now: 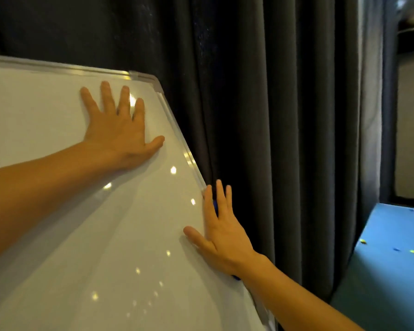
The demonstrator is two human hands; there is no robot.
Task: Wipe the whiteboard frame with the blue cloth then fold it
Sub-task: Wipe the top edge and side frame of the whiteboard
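Note:
The whiteboard (58, 235) fills the left half of the view, and its silver frame (175, 125) runs down the right edge. My left hand (120, 130) lies flat and spread on the white surface near the top right corner. My right hand (221, 237) presses flat over the right frame edge. The blue cloth (215, 206) is under it; only slivers show between the fingers and below the wrist.
Dark grey curtains (285, 139) hang directly behind the board's right edge. A blue surface (392, 271) with small scattered bits lies at the lower right. A lighter wall shows at far right.

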